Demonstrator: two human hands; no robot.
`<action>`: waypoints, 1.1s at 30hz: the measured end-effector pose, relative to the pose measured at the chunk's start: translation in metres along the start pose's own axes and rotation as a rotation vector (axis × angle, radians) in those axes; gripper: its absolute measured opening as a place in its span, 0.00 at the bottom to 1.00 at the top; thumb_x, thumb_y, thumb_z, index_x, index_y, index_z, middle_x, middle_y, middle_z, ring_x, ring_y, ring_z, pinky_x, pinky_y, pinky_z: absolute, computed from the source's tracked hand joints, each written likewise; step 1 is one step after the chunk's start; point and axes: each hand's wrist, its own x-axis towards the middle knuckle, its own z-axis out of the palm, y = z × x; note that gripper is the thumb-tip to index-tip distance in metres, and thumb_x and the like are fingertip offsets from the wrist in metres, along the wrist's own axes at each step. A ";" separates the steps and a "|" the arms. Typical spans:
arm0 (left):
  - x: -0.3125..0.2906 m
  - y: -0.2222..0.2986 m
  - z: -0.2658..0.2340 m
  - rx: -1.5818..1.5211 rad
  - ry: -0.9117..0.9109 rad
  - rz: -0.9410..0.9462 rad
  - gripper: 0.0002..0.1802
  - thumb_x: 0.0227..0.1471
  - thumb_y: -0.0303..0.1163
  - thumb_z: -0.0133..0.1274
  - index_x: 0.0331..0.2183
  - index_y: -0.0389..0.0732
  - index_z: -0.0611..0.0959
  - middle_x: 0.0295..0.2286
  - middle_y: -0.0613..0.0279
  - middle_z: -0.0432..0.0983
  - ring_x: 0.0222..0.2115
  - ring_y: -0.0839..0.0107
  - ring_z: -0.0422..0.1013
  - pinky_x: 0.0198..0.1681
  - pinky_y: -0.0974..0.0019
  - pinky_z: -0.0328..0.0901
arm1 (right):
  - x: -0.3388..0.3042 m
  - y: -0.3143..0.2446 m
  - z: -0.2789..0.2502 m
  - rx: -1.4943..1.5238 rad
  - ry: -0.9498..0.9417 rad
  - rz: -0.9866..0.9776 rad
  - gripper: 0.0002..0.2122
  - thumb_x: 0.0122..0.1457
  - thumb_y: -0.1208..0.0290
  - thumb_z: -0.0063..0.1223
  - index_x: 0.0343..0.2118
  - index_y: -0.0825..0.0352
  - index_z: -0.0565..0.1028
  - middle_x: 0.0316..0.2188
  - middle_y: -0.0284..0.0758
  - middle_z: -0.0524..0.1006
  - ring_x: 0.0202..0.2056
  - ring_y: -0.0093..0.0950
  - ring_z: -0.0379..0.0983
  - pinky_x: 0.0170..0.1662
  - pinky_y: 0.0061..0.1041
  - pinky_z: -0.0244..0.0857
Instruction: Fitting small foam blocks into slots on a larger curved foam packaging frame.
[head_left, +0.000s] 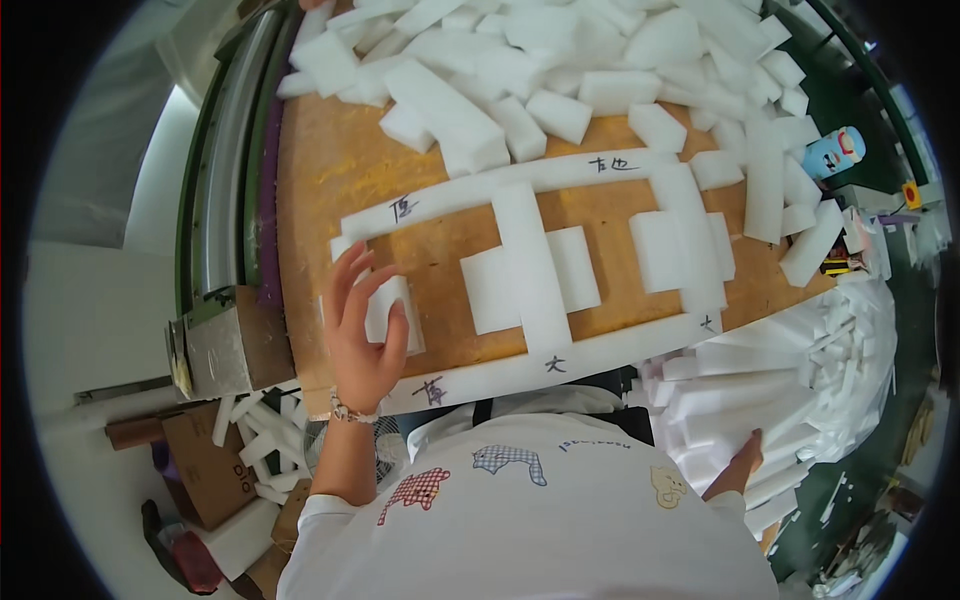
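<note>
A frame of white foam strips lies on the wooden table: a long far strip and a near strip, both with dark marker writing. Between them run a middle crossbar and a right crossbar, each crossing a squarish foam block. At the frame's left end my left hand is above a foam block, thumb and fingers apart, holding nothing. My right hand reaches down at my right side beside white foam strips in a clear plastic bag; its fingers are too small to make out.
A large heap of foam offcuts covers the far part of the table. Along the left edge runs a metal roller. A blue container stands at the right. Cardboard boxes and more offcuts lie below left.
</note>
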 end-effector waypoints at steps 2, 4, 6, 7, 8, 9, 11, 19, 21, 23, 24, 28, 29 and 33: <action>-0.002 -0.006 -0.009 0.018 0.019 0.010 0.23 0.44 0.20 0.50 0.46 0.38 0.77 0.55 0.50 0.63 0.51 0.55 0.66 0.56 0.56 0.61 | -0.039 -0.073 -0.019 0.201 -0.017 -0.244 0.27 0.48 0.55 0.58 0.46 0.73 0.75 0.41 0.44 0.78 0.40 0.37 0.74 0.44 0.29 0.70; 0.001 -0.010 -0.008 -0.062 0.050 -0.020 0.25 0.44 0.20 0.50 0.48 0.39 0.75 0.56 0.50 0.63 0.51 0.55 0.66 0.56 0.56 0.61 | -0.060 -0.126 -0.051 0.410 -0.031 -0.478 0.26 0.50 0.59 0.57 0.48 0.72 0.73 0.44 0.46 0.75 0.42 0.38 0.73 0.46 0.30 0.68; 0.005 -0.013 -0.015 -0.173 0.130 -0.072 0.28 0.46 0.21 0.50 0.52 0.39 0.71 0.57 0.51 0.61 0.52 0.55 0.66 0.56 0.54 0.60 | -0.103 -0.163 -0.082 0.612 -0.079 -0.727 0.25 0.51 0.63 0.56 0.51 0.71 0.70 0.47 0.47 0.73 0.44 0.39 0.72 0.48 0.30 0.67; 0.007 -0.011 -0.020 -0.218 0.170 -0.089 0.30 0.46 0.21 0.50 0.54 0.40 0.70 0.58 0.51 0.60 0.52 0.55 0.66 0.57 0.53 0.60 | -0.102 -0.192 -0.095 0.718 -0.114 -0.842 0.25 0.52 0.65 0.55 0.52 0.71 0.69 0.48 0.48 0.72 0.45 0.39 0.72 0.49 0.31 0.66; 0.007 -0.011 -0.023 -0.215 0.176 -0.096 0.30 0.46 0.21 0.50 0.54 0.40 0.70 0.58 0.51 0.60 0.52 0.55 0.66 0.57 0.53 0.60 | -0.121 -0.213 -0.104 0.824 -0.146 -0.958 0.25 0.53 0.67 0.55 0.53 0.70 0.67 0.50 0.48 0.71 0.46 0.40 0.71 0.50 0.31 0.66; 0.009 -0.010 -0.023 -0.286 0.207 -0.106 0.33 0.46 0.24 0.52 0.56 0.40 0.67 0.58 0.51 0.59 0.53 0.55 0.65 0.58 0.52 0.59 | -0.175 -0.216 -0.107 0.931 -0.176 -1.070 0.25 0.53 0.69 0.54 0.55 0.70 0.66 0.51 0.49 0.70 0.47 0.40 0.71 0.50 0.31 0.65; 0.013 -0.008 -0.029 -0.418 0.280 -0.121 0.39 0.47 0.29 0.56 0.60 0.42 0.61 0.60 0.51 0.56 0.55 0.53 0.63 0.59 0.50 0.57 | -0.234 -0.227 -0.105 0.745 -0.314 -1.431 0.29 0.49 0.71 0.57 0.57 0.69 0.65 0.52 0.47 0.70 0.49 0.41 0.69 0.53 0.32 0.63; -0.029 -0.037 -0.063 -0.525 0.421 -0.080 0.65 0.33 0.49 0.71 0.66 0.47 0.50 0.64 0.50 0.48 0.61 0.48 0.54 0.63 0.47 0.51 | -0.381 -0.268 -0.089 -0.455 -1.020 -2.374 0.40 0.31 0.75 0.60 0.58 0.66 0.66 0.55 0.40 0.71 0.53 0.42 0.66 0.58 0.36 0.58; -0.040 -0.037 -0.067 -0.548 0.339 -0.156 0.72 0.25 0.54 0.74 0.66 0.50 0.49 0.65 0.49 0.45 0.63 0.47 0.50 0.64 0.46 0.50 | -0.386 -0.278 -0.087 -0.508 -1.166 -2.318 0.39 0.31 0.75 0.59 0.57 0.68 0.67 0.54 0.42 0.71 0.52 0.42 0.67 0.56 0.35 0.60; -0.044 -0.037 -0.072 -0.556 0.305 -0.199 0.75 0.21 0.56 0.75 0.66 0.51 0.49 0.65 0.48 0.43 0.64 0.47 0.48 0.64 0.46 0.49 | -0.389 -0.289 -0.079 -0.539 -1.244 -2.293 0.39 0.31 0.75 0.59 0.56 0.68 0.68 0.53 0.42 0.71 0.51 0.41 0.67 0.56 0.35 0.61; -0.043 -0.037 -0.075 -0.678 0.283 -0.187 0.76 0.20 0.56 0.75 0.66 0.52 0.49 0.65 0.47 0.43 0.64 0.46 0.48 0.64 0.45 0.49 | -0.391 -0.299 -0.072 -0.609 -1.558 -2.068 0.37 0.32 0.74 0.58 0.55 0.70 0.68 0.52 0.44 0.72 0.49 0.41 0.68 0.53 0.33 0.63; -0.041 -0.046 -0.091 -1.064 0.142 -0.101 0.78 0.15 0.56 0.77 0.66 0.56 0.50 0.65 0.42 0.42 0.64 0.45 0.46 0.63 0.43 0.50 | -0.372 -0.323 -0.047 -0.756 -2.310 -1.169 0.33 0.35 0.73 0.55 0.51 0.75 0.70 0.48 0.48 0.74 0.43 0.39 0.73 0.46 0.28 0.69; -0.037 -0.060 -0.092 -1.097 0.065 -0.046 0.79 0.14 0.55 0.77 0.66 0.57 0.50 0.64 0.40 0.44 0.64 0.45 0.46 0.63 0.43 0.50 | -0.352 -0.317 -0.035 -0.663 -2.472 -0.806 0.32 0.36 0.72 0.53 0.51 0.76 0.70 0.46 0.49 0.74 0.40 0.38 0.73 0.43 0.26 0.70; -0.019 -0.059 -0.098 -0.928 -0.118 0.172 0.78 0.14 0.51 0.77 0.66 0.51 0.51 0.62 0.38 0.52 0.62 0.46 0.52 0.62 0.45 0.51 | -0.299 -0.300 0.015 -0.326 -2.704 0.359 0.30 0.41 0.69 0.49 0.50 0.80 0.68 0.41 0.51 0.75 0.32 0.35 0.74 0.35 0.19 0.70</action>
